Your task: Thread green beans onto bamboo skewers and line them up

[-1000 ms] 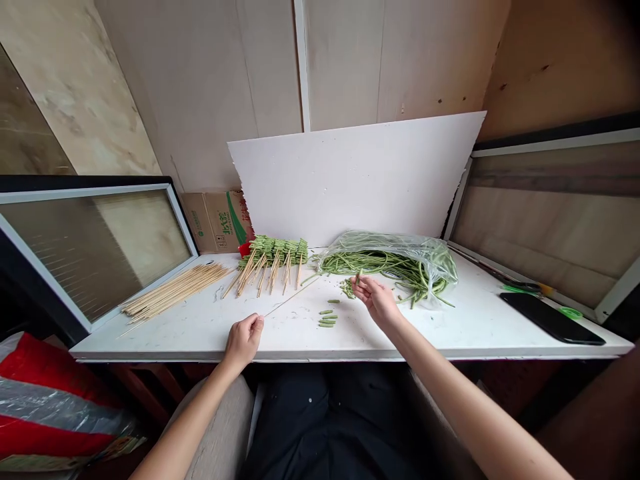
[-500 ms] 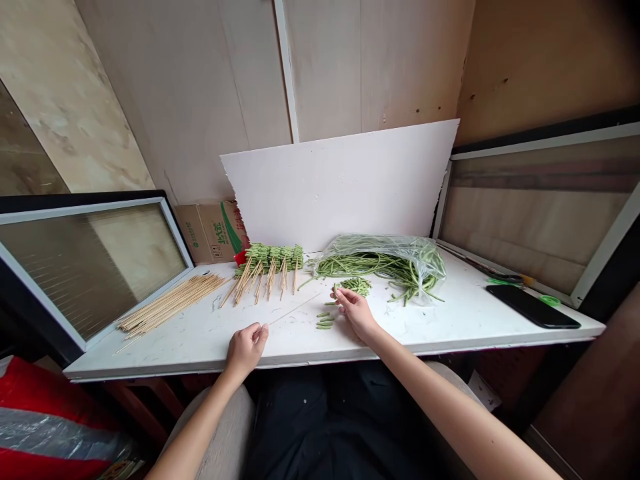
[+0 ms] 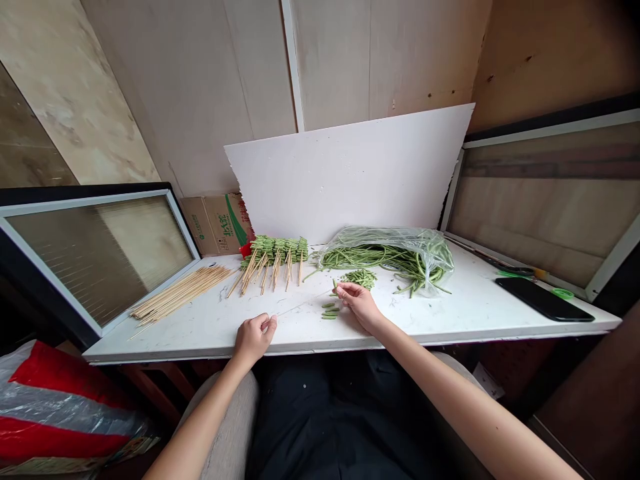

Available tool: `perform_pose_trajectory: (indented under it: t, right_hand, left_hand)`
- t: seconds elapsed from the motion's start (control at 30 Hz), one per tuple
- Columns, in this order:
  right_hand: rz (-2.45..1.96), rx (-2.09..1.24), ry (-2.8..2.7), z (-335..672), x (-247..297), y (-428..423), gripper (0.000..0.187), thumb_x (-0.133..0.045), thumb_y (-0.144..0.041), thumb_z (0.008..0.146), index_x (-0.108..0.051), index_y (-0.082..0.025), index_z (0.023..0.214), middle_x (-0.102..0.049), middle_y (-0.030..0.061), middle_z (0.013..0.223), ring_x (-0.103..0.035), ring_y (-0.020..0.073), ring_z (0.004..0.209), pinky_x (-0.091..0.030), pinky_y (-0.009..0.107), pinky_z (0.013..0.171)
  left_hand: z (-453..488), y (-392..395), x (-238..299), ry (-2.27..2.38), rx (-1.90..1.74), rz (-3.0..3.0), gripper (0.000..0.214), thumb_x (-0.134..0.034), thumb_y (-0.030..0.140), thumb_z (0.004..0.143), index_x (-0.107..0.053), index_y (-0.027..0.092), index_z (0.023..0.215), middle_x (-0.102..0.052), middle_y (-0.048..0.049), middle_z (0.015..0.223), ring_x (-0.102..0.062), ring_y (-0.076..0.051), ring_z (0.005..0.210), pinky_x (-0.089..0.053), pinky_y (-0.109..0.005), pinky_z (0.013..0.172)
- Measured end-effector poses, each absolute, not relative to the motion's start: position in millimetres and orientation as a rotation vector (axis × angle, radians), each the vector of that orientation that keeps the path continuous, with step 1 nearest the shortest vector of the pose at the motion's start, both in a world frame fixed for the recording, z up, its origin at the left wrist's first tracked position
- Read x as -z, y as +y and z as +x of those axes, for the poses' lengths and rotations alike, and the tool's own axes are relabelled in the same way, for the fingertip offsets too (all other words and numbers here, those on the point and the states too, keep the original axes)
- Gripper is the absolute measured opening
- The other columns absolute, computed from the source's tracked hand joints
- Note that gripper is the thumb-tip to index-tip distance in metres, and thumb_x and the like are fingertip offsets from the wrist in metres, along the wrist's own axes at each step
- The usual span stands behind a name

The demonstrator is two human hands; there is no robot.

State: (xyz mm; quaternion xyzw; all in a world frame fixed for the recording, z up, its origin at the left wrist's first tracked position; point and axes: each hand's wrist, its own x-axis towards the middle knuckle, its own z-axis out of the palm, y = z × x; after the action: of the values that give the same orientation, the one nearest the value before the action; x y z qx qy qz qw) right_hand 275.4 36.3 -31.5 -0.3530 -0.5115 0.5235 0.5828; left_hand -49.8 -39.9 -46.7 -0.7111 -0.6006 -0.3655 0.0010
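My left hand (image 3: 254, 337) rests closed at the front edge of the white table (image 3: 450, 313), pinching the near end of a thin bamboo skewer (image 3: 300, 305) that points away towards my right hand. My right hand (image 3: 359, 303) pinches a short green bean piece (image 3: 335, 287) at the skewer's far tip. Several cut bean pieces (image 3: 329, 311) lie just left of that hand. A small heap of cut pieces (image 3: 361, 277) sits behind it.
Finished bean skewers (image 3: 274, 255) lie at the back, loose bamboo skewers (image 3: 181, 293) at the left. A plastic bag of long beans (image 3: 395, 257) is at the right rear. A black phone (image 3: 544, 299) lies far right. A cardboard box (image 3: 217, 223) and white board (image 3: 350, 173) stand behind.
My right hand came back from the bag of long beans towards me and left, bringing a bean piece to the skewer's tip. The left hand stayed on the skewer.
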Motion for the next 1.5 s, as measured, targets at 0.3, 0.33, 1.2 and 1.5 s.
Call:
perform_pose_trajectory:
  t: [0.3,0.33,1.2,1.5]
  right_hand:
    - [-0.808,-1.229,-1.226,273.8,29.9,36.1,0.045,-0.091,-0.056,0.068,-0.081,-0.020,0.093,-0.078,0.0079,0.096,-0.068,0.0225,0.085,-0.045,0.031,0.066]
    - [-0.807,-1.229,-1.226,273.9,30.1,36.3,0.045,-0.091,-0.057,0.068,-0.081,-0.020,0.093,-0.078,0.0079,0.096,-0.068,0.0225,0.085,-0.046,0.032,0.066]
    - [-0.846,-1.299,-1.078,275.8,14.8,25.6,0.042,-0.094,-0.050,0.065,-0.084,-0.022,0.094,-0.077,0.0066,0.099,-0.057,0.0133,0.065,-0.049,0.029,0.058]
    - [-0.814,-1.373,-1.035,275.9,14.5,25.7,0.039,-0.096,-0.049,0.064,-0.082,-0.021,0.087,-0.074,0.0048,0.093,-0.049,0.0100,0.060,-0.047,0.026,0.056]
  left_hand:
    - [-48.4,-39.8,46.6,-1.901,1.131,-2.197,0.045,-0.049,0.047,0.095,-0.036,0.023,0.060,-0.039,0.0026,0.054,-0.034,-0.014,0.052,-0.022,-0.028,0.057]
    - [-48.1,-39.8,46.5,-1.905,1.130,-2.191,0.045,-0.049,0.048,0.095,-0.036,0.023,0.060,-0.040,0.0025,0.053,-0.034,-0.014,0.052,-0.022,-0.028,0.057]
    - [-50.2,-43.4,50.6,-1.735,1.063,-2.348,0.049,-0.046,0.050,0.104,-0.056,0.022,0.065,-0.044,0.0027,0.052,-0.039,-0.014,0.052,-0.027,-0.028,0.059]
    - [-50.3,-43.5,52.3,-1.642,0.982,-2.338,0.053,-0.043,0.052,0.107,-0.061,0.021,0.069,-0.052,0.0011,0.055,-0.046,-0.014,0.053,-0.028,-0.028,0.059]
